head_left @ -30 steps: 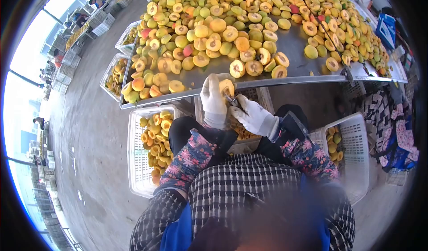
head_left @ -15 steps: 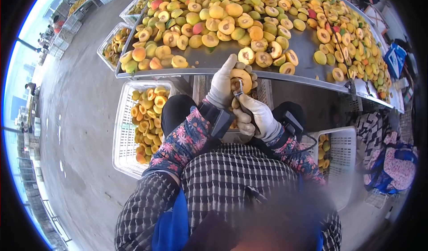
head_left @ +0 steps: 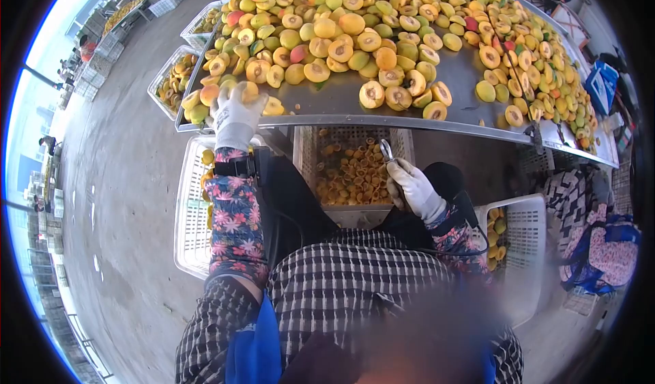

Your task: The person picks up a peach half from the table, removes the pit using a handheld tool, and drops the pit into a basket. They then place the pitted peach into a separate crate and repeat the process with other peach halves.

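Observation:
My left hand [head_left: 236,116], in a white glove, reaches over the metal table's left front corner. Its fingers curl round a yellow peach half [head_left: 250,92] among other fruit there; part of the grip is hidden. Held low over my lap, my gloved right hand [head_left: 413,189] is closed round a pitting spoon [head_left: 386,149], its metal looped head pointing up and away from me. Below the table's edge, between my knees, a crate [head_left: 305,155] holds many small brownish-yellow pieces that look like pits.
Cut and whole peaches [head_left: 321,29] are heaped on the metal table [head_left: 327,101]. A white crate of peach halves [head_left: 183,210] stands to my left, another crate [head_left: 522,227] to my right. Bundled cloth [head_left: 600,254] lies at far right. People are in the background.
My left hand has left the peach half it held against the spoon and moved left to the table's corner. My right hand has shifted slightly right and down, still holding the spoon.

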Tool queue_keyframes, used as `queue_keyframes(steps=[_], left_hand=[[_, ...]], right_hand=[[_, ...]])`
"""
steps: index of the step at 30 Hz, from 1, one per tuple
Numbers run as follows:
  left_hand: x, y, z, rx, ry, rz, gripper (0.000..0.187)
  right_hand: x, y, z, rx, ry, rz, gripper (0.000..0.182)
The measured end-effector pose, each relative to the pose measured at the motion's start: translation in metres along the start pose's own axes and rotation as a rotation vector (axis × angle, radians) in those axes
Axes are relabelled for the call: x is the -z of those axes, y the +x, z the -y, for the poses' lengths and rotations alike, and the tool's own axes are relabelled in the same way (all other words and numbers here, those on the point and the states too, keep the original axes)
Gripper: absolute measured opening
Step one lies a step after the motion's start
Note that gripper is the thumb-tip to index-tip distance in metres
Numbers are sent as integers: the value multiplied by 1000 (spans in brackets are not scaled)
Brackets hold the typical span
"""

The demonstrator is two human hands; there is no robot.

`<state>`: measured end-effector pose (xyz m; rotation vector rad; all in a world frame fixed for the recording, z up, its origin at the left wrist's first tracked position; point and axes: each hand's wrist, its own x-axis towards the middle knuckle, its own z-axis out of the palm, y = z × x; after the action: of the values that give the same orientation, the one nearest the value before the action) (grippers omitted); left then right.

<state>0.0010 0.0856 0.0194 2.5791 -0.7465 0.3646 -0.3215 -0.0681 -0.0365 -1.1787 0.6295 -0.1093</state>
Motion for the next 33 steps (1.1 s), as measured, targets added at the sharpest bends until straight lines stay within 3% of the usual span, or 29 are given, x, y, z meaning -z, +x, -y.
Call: queue_keyframes(steps=[1,3,5,8,10,13,16,17,19,21,23,25,26,29,33], left_hand=[[-2,-2,-8,-27,275,-53,57],[-32,13,-21,-149,85,98,66],[-65,18,-54,-413,-283,206,65],[-111,14,-116,-605,-368,409,68],[-118,9,-147,-532,-245,636,73],[-129,14,-160,-430,-208,765,73],[-121,10,-157,-281,-502,807,71],[-126,4,-154,-214,-643,709,62],[-122,-14,-149,118,-1615,884,51],[-87,-33,-148,177,-1786,928,46],[-62,-50,-145,216,-1927,932,44],[-51,-64,-144,231,-2028,902,47],[-56,-66,-142,287,-2036,871,51],[-43,-72,-144,503,-2121,792,51],[-29,-80,-152,486,-2005,648,51]], right_hand=[[1,-1,-2,2,25,-9,23],[2,5,-9,36,51,-44,26],[4,9,-13,56,56,-59,30],[3,9,-9,124,11,-63,27],[3,9,-9,134,8,-62,23],[4,4,-9,87,45,-47,21],[5,2,-6,167,14,-87,18],[6,5,-6,244,-50,-99,18],[10,9,-5,397,-181,-137,19],[2,3,20,417,-292,-179,18],[-2,15,29,844,-857,-287,21],[-22,9,54,682,-670,-281,24],[-22,21,48,729,-826,-349,31],[-38,17,50,744,-991,-444,18],[-43,12,48,632,-1200,-425,29]])
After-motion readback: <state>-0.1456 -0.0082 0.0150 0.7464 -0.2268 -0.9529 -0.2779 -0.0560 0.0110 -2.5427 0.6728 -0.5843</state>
